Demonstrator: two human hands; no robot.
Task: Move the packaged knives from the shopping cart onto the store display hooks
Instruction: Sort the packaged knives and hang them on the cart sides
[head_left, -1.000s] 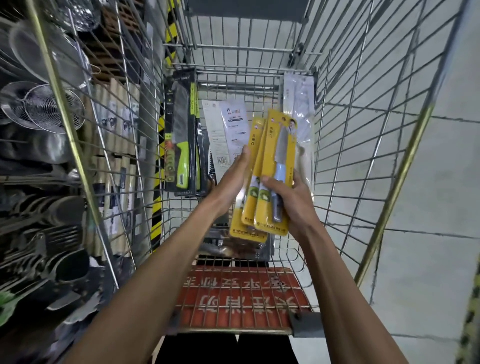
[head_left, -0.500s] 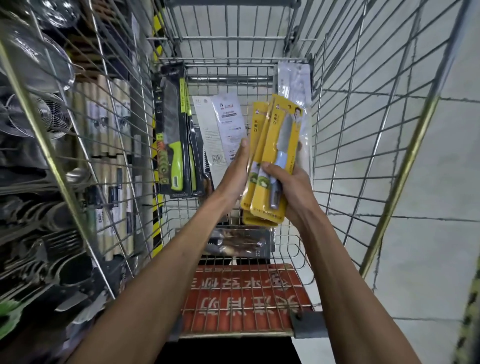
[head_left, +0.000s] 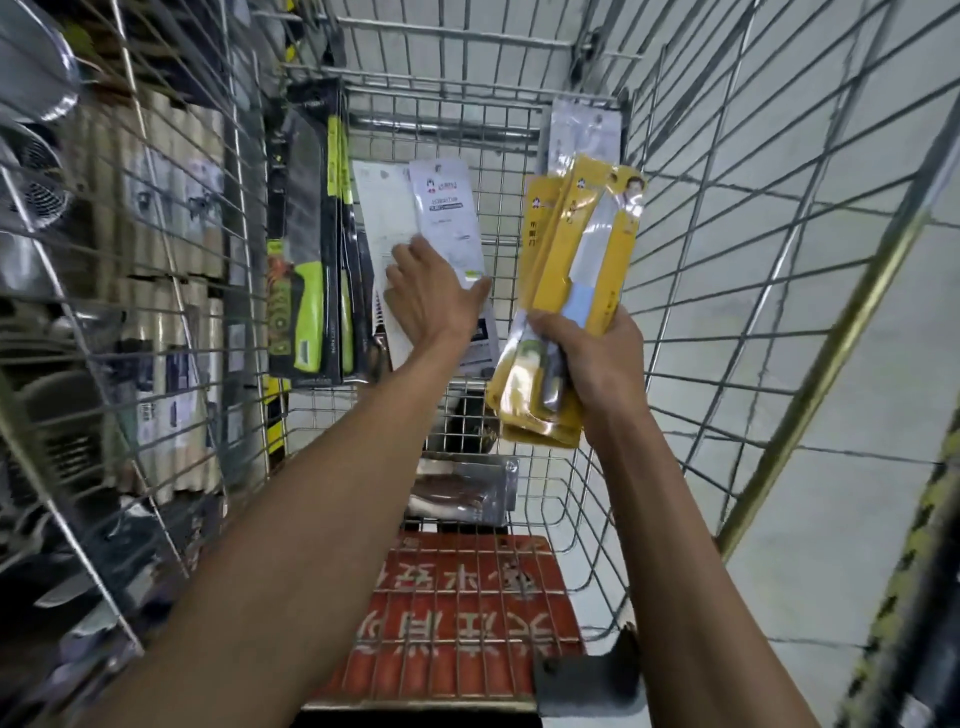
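Observation:
I look down into a wire shopping cart (head_left: 691, 291). My right hand (head_left: 597, 358) grips a stack of yellow packaged knives (head_left: 582, 260) by their lower ends, held upright above the cart's middle. My left hand (head_left: 431, 296) reaches onto the white packaged knives (head_left: 441, 213) that lean against the cart's far end; its fingers lie spread over them and the thumb sits at the right edge. Black-and-green packaged knives (head_left: 311, 249) stand against the cart's left wall. A clear knife pack (head_left: 462, 488) lies on the cart floor.
Another white pack (head_left: 584, 130) leans in the far right corner. The red child-seat flap (head_left: 467, 623) is near me. Display racks with strainers and utensils (head_left: 47, 208) stand left of the cart. Grey tiled floor (head_left: 831, 467) lies to the right.
My left hand has let go of the yellow packs and moved left onto the white packs. My right hand now holds the yellow stack alone, shifted slightly right.

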